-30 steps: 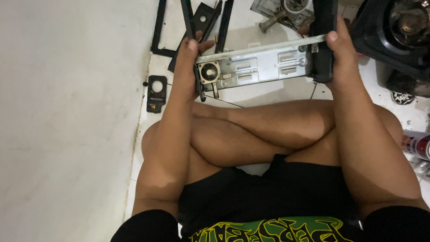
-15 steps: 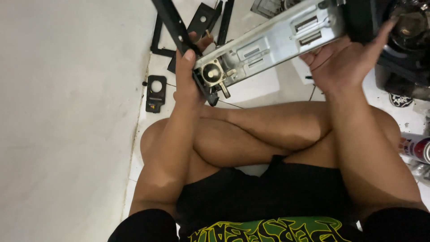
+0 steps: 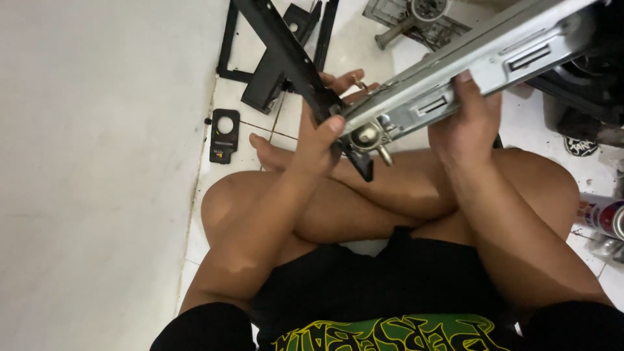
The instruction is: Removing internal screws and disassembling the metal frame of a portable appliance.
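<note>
**Operator:** Two hands on one part, head view. State the orientation of the grey metal chassis.

**Inspector:** Long axis runs diagonally, low end near frame centre, high end rising to the upper right corner. It is held in the air above the crossed legs, clear of the floor. The slotted side wall faces the camera. A round brass-coloured fitting sits at the low end.

**Operator:** Hand states?

**Inspector:** Left hand is curled closed around the low end, thumb over the near edge, fingers wrapped behind. Right hand is clamped around the chassis mid-length, fingers curled over the side wall, thumb hidden behind.

**Operator:** Anything attached or crossing?

**Inspector:** A black metal bar crosses at the low end, running from the top of the frame down toward the left hand (whether it is fastened to the chassis cannot be told).

**Operator:** Surroundings and obstructions?

**Inspector:** A black frame lies on the white tile floor beyond the knees, partly behind the bar. A small black plate with a round hole lies just left of the left foot. A grey mechanism rests at the top of the frame. A dark assembly sits behind the chassis at upper right, partly hidden by it. A can lies at the right edge, beside the right knee.
</note>
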